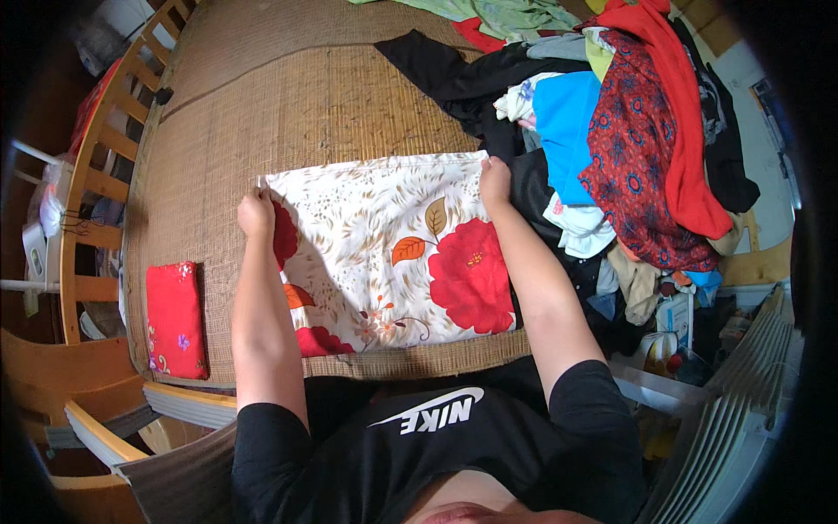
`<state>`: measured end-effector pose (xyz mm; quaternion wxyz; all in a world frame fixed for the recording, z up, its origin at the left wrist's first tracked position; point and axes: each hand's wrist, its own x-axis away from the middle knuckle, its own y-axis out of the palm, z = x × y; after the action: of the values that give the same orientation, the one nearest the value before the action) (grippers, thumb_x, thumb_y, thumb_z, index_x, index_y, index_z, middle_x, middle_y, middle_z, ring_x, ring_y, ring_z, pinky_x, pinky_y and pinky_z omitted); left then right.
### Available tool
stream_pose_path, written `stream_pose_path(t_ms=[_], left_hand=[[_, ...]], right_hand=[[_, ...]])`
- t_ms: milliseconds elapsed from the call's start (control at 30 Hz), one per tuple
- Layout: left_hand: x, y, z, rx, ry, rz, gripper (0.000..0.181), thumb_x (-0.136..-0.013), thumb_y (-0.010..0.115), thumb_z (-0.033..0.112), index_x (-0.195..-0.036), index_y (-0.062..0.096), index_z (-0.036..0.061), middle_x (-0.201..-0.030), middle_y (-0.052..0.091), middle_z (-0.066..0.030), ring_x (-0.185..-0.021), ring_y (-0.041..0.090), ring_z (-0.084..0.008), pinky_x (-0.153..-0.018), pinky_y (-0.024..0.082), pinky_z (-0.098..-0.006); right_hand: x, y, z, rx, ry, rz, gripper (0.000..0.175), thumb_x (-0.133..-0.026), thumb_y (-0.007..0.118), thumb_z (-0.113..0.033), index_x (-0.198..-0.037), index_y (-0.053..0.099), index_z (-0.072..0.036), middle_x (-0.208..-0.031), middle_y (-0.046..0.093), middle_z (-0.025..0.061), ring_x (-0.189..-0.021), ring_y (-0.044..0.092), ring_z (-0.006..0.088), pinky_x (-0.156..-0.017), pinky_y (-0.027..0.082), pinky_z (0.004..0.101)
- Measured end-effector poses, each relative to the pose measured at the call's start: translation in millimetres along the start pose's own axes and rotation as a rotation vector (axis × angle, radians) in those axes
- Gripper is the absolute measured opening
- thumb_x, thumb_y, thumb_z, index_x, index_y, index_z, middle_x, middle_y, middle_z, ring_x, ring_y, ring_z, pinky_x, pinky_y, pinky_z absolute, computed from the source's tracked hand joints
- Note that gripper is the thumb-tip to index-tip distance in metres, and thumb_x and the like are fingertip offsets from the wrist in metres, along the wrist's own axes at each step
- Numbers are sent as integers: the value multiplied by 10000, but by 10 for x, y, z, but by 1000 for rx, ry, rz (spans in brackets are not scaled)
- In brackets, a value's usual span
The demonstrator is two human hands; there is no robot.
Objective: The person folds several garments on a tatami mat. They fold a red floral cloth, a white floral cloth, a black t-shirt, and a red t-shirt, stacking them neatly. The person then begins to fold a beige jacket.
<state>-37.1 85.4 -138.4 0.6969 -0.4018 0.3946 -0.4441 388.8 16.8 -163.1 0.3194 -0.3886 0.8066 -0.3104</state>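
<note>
A white floral cloth point(366, 242) with large red flowers and orange and brown leaves lies spread on the woven mat point(314, 105) in front of me. My left hand point(256, 213) grips its far left corner, fingers closed. At its far right corner, my right hand point(495, 180) pinches the edge. The cloth's near edge lies close to the mat's front border. A folded red floral cloth point(175, 321) rests on the mat to the left of my left forearm, apart from the white one.
A large heap of clothes fills the right side, with black garments point(452, 78), a blue cloth point(566, 134) and a red patterned garment point(632, 150). A wooden slatted rail point(98, 236) borders the mat at left. Near me stand a wooden-armed chair point(108, 435) and a ribbed white panel point(733, 419).
</note>
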Motion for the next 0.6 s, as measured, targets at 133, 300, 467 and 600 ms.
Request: stream_pose_path(t_ms=[133, 300, 467, 600], left_hand=[[-42, 201, -130, -132, 58, -56, 260, -868, 465, 294, -955, 573, 74, -851, 625, -184, -786, 597, -378, -700, 475, -450], [42, 185, -144, -75, 121, 23, 336, -864, 461, 225, -1170, 461, 86, -1085, 540, -178, -1003, 527, -335, -804, 420, -512], [703, 110, 326, -323, 464, -75, 531, -846, 488, 274, -1337, 326, 151, -1424, 256, -105, -1287, 291, -270, -955, 197, -658], [1083, 166, 561, -194, 592, -327, 535, -890, 353, 441, -1381, 271, 245, -1459, 196, -85, -1345, 173, -274, -1016, 93, -628]], right_hand=[[-21, 50, -13, 223, 57, -84, 194, -847, 528, -164, -910, 543, 18, -748, 609, 232, -730, 600, 395, -647, 474, 483], [99, -69, -146, 234, 80, -166, 373, -848, 547, -232, -1139, 428, -31, -920, 591, 232, -852, 585, 394, -716, 480, 468], [886, -171, -483, 310, -256, -138, 660, -803, 595, -251, -1356, 280, -76, -1412, 217, 192, -1300, 225, 339, -981, 188, 603], [1405, -210, -545, 348, -447, -560, 632, -852, 489, -384, -1384, 258, -132, -1466, 156, 104, -1355, 120, 295, -1004, 78, 639]])
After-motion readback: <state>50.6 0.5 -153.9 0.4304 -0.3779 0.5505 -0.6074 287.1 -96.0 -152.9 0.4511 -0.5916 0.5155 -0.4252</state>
